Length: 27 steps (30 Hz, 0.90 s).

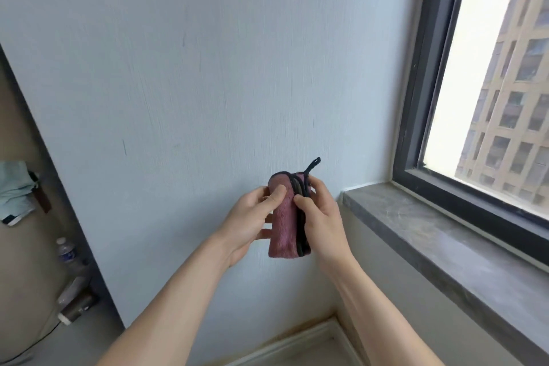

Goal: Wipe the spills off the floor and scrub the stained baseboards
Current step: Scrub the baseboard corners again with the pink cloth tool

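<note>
Both hands [252, 217] [319, 217] grip folded pink cloth [283, 229], nr wall [208, 68]

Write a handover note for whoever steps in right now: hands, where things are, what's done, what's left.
Left hand: grips the folded pink cloth from its left side, thumb on the front.
Right hand: pinches the cloth's dark-trimmed edge.
Cloth is held up in front of the wall, beside the windowsill, touching neither.
Baseboard is below, at the corner; the cloth is not on it.
Done: no wiping visible.
Left: floor spills, baseboard scrub.
</note>
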Motion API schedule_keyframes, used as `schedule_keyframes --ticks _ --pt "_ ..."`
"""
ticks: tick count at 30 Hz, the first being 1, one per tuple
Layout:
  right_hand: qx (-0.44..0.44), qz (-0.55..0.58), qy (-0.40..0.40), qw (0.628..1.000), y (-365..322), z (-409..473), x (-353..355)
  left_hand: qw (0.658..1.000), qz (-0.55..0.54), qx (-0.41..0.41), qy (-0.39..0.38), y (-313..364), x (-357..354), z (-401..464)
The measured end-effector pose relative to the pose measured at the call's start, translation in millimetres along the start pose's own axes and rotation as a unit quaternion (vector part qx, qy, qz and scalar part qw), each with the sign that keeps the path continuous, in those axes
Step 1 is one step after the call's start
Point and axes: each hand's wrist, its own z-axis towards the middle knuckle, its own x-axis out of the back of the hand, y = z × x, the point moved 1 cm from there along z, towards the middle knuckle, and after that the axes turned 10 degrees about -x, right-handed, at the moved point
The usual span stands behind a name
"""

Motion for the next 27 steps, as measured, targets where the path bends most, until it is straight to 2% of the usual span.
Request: schedule_keyframes --ticks 5,8,9,11,13,14,17,19,21,24,27 --pt "0.049 -0.123 0.032 0.991 -30 9 -18 0.997 0.014 -0.066 0.049 30 12 -4" --pt "0.007 -0.162 0.039 0.986 -24 14 -29 0.989 0.036 -0.105 0.101 31 29 -15" --pt "-0.024 -0.158 0.018 0.987 -20 15 -32 0.987 0.035 -0.111 0.114 30 36 -20" --pt "-0.117 -0.102 -0.098 0.983 -6 13 -50 0.984 0.015 -0.109 0.137 25 55 -36" --pt "-0.206 -0.022 -0.241 0.948 11 4 -76 0.983 -0.012 -0.098 0.152 18 78 -56" --pt "-0.229 0.008 -0.284 0.931 20 -1 -89 0.983 -0.009 -0.091 0.159 13 90 -68" --pt "-0.253 0.039 -0.312 0.915 50 -14 -128 0.973 0.082 -0.075 0.204 -7 125 -108" --pt "-0.247 0.01 -0.301 0.921 72 -24 -149 0.957 0.169 -0.058 0.228 -21 146 -139" --pt "-0.245 -0.043 -0.309 0.918 99 -35 -166 0.939 0.27 -0.016 0.214 -36 166 -173" --pt "-0.235 -0.147 -0.347 0.896 145 -57 -197 0.859 0.468 0.106 0.179 -65 197 -232" --pt "-0.167 -0.31 -0.387 0.852 189 -78 -229 0.806 0.533 0.226 0.122 -104 208 -283"
